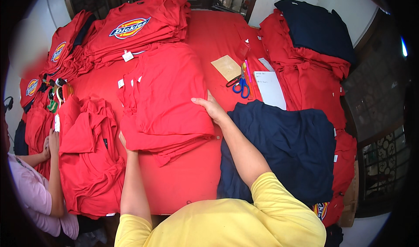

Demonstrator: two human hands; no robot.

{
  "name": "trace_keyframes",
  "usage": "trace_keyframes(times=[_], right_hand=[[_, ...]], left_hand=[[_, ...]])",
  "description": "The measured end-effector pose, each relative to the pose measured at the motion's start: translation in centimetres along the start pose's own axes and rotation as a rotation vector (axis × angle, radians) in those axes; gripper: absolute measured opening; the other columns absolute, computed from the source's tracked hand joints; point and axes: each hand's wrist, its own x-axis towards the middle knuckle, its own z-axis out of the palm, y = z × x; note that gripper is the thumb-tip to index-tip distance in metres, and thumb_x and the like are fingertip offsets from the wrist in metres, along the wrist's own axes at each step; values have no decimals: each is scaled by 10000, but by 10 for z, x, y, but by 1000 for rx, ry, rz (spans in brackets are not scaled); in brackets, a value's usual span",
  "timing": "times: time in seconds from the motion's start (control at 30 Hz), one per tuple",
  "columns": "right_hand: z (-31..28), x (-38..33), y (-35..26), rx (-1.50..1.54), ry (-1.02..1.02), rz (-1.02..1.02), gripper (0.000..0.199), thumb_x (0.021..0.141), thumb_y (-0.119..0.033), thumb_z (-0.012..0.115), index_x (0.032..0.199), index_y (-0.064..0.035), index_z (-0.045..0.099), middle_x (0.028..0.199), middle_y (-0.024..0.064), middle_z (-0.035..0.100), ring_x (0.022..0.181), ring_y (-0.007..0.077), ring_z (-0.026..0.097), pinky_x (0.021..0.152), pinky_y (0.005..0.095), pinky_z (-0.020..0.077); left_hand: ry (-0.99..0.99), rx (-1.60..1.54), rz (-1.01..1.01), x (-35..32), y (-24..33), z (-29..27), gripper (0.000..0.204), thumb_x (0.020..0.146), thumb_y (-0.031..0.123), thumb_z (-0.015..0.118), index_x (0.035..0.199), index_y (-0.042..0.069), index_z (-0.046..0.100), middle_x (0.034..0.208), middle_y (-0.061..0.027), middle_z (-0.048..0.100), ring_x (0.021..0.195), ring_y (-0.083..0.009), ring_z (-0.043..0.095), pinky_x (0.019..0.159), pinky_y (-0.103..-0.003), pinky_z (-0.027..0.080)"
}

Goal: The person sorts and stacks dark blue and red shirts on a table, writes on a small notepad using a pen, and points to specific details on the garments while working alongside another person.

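Note:
A stack of folded red shirts [166, 103] lies in the middle of the red-covered table [187, 177]. My right hand [211, 108] presses flat against the stack's right edge, fingers spread. At the stack's lower left corner, my left hand [123, 141] grips the bottom layers, its fingers partly hidden under the cloth. Small white tags stick out along the stack's left side.
A navy shirt pile [288, 146] lies right of my arm. Blue-handled scissors [241, 86], pens, a brown card and white paper [270, 89] sit behind it. Red shirt stacks with a logo [135, 28] lie at the back. Another person's arm [52, 172] rests by crumpled red shirts [89, 155] at left.

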Motion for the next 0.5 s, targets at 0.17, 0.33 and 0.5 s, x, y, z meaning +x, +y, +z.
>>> trace_keyframes(times=[0.17, 0.33, 0.5], right_hand=[[0, 2, 2, -13, 4, -14, 788, 795, -219, 714, 1429, -33, 285, 1344, 125, 473, 1220, 218, 474, 1019, 345, 393], [0, 0, -1, 0, 7, 23, 790, 793, -222, 716, 1429, -34, 288, 1344, 126, 476, 1220, 217, 475, 1016, 340, 392], [5, -4, -8, 20, 16, 50, 804, 786, -233, 721, 1426, -18, 284, 1351, 140, 470, 1229, 229, 469, 1025, 343, 382]], left_hand=[[7, -106, -39, -2, -3, 2, 356, 857, 144, 570, 1198, 53, 613, 1112, -62, 679, 976, -201, 660, 868, -308, 507], [-23, -143, -46, -4, -10, 7, 359, 858, 140, 566, 1204, 55, 609, 1114, -61, 679, 979, -199, 660, 872, -311, 506], [-79, -224, -136, -7, -17, 7, 376, 875, 92, 549, 1246, 30, 568, 1180, -63, 645, 1052, -175, 624, 935, -311, 473]])
